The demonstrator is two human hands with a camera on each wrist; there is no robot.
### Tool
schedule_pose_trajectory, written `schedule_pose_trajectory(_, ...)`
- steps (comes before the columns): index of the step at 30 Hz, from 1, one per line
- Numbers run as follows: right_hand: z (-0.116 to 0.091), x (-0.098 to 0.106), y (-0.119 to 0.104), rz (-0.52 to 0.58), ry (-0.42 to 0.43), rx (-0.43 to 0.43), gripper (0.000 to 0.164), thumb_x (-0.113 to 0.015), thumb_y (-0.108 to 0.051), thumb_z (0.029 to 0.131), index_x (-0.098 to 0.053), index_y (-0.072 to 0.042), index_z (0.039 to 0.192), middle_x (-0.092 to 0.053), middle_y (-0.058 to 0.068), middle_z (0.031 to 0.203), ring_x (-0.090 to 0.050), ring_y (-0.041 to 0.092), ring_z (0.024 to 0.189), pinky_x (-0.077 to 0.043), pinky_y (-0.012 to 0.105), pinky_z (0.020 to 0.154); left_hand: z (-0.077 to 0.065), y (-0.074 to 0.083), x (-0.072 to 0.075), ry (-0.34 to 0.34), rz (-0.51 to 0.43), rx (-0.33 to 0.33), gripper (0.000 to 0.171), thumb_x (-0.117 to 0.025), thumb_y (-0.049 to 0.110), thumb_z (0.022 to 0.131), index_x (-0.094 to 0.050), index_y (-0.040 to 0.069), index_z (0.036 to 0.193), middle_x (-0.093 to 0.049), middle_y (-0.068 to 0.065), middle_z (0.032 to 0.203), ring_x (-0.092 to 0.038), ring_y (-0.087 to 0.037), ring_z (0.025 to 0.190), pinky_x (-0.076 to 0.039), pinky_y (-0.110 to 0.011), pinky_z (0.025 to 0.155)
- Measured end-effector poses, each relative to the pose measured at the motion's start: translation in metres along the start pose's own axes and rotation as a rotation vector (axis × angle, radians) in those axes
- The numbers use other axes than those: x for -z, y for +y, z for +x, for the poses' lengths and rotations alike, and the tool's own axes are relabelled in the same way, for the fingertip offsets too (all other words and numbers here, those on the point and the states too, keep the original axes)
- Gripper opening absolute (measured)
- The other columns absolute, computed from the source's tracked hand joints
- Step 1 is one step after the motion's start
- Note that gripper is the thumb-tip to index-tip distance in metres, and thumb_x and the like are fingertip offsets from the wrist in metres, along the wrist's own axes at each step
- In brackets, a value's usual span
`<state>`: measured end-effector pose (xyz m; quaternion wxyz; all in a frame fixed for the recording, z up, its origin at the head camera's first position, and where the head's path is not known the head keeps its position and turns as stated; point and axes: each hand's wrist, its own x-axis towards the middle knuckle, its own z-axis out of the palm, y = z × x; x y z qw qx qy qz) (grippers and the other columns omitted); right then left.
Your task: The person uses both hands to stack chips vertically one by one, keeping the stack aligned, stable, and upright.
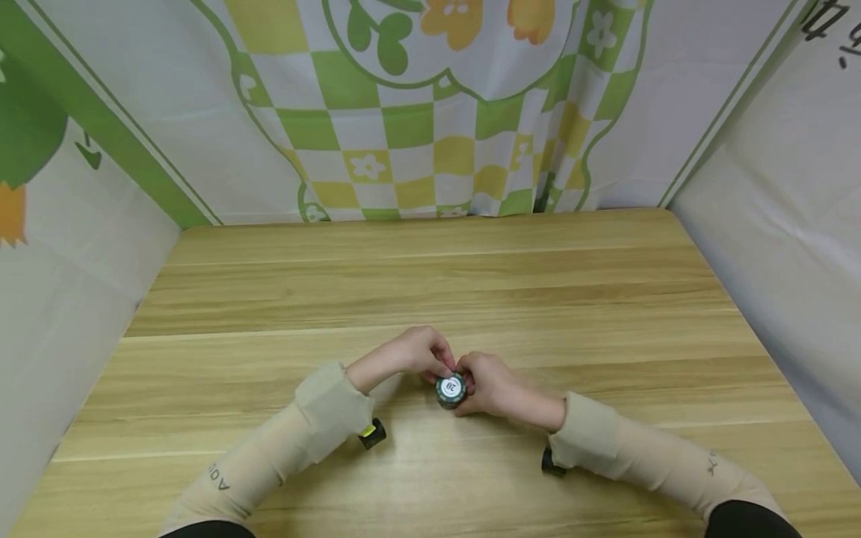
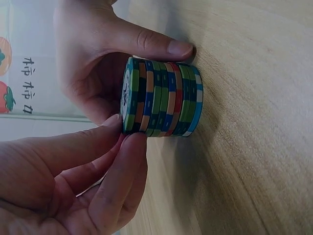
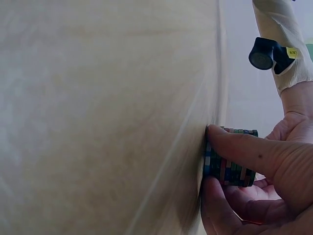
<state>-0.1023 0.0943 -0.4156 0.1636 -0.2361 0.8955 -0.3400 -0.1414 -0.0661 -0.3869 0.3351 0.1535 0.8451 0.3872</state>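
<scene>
A stack of poker chips [image 1: 451, 391] stands upright on the wooden table, with a green chip marked 20 on top. In the left wrist view the chip edges show green, blue, orange and red bands, and a light blue and white chip [image 2: 196, 105] lies at the bottom. My left hand [image 1: 422, 351] pinches the edge of the top chip [image 2: 128, 95] between thumb and fingers. From the other side my right hand [image 1: 496, 385] grips the stack, its thumb [image 3: 239, 147] along the side and low at the table.
The wooden table [image 1: 430, 284] reaches back to a checked green and yellow curtain [image 1: 410, 127]. White cloth walls flank it on the left and right [image 1: 773, 194]. Small black cameras sit under the left cuff [image 1: 372, 433] and the right cuff [image 1: 553, 463].
</scene>
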Motion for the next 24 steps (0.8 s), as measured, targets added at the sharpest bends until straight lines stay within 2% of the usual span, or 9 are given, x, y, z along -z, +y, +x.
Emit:
schedule_pose_trajectory(13,-0.002,-0.001,0.001,-0.037,0.026,0.018,0.035,-0.084,-0.008,0.057,-0.056,-0.004,0.079,-0.049,-0.001,0.07,-0.045,0.011,0.065,-0.039,0.022,0.056,0.001,-0.001,0.002,-0.011,0.001,-0.006,0.007,-0.067,-0.002,0.077,-0.066,-0.005,0.084,-0.065,-0.006,0.074,-0.059,-0.009,0.061,-0.053,-0.025,0.061)
schedule_pose_trajectory(17,-0.002,0.0,0.001,-0.023,0.023,0.025,0.038,-0.084,-0.007,0.056,-0.059,-0.002,0.084,-0.051,-0.001,0.073,-0.047,0.011,0.066,-0.041,0.021,0.057,0.001,-0.002,0.01,-0.028,0.004,-0.006,0.008,-0.065,-0.001,0.079,-0.066,-0.004,0.087,-0.065,-0.006,0.076,-0.06,-0.01,0.062,-0.052,-0.025,0.061)
schedule_pose_trajectory(20,-0.001,0.004,0.002,-0.002,-0.011,0.018,0.04,-0.084,-0.006,0.056,-0.06,0.0,0.087,-0.053,0.001,0.074,-0.049,0.012,0.067,-0.042,0.02,0.059,0.002,-0.004,0.019,-0.034,0.007,-0.01,0.01,-0.063,0.0,0.081,-0.065,-0.005,0.09,-0.065,-0.01,0.078,-0.06,-0.012,0.063,-0.052,-0.027,0.063)
schedule_pose_trajectory(24,0.001,0.018,0.009,0.017,-0.056,-0.038,0.041,-0.083,-0.004,0.058,-0.059,0.005,0.091,-0.054,0.004,0.076,-0.051,0.014,0.069,-0.044,0.021,0.062,0.007,-0.012,0.035,-0.022,-0.008,-0.048,0.015,-0.06,0.002,0.084,-0.062,-0.008,0.095,-0.064,-0.016,0.082,-0.059,-0.015,0.067,-0.053,-0.03,0.066)
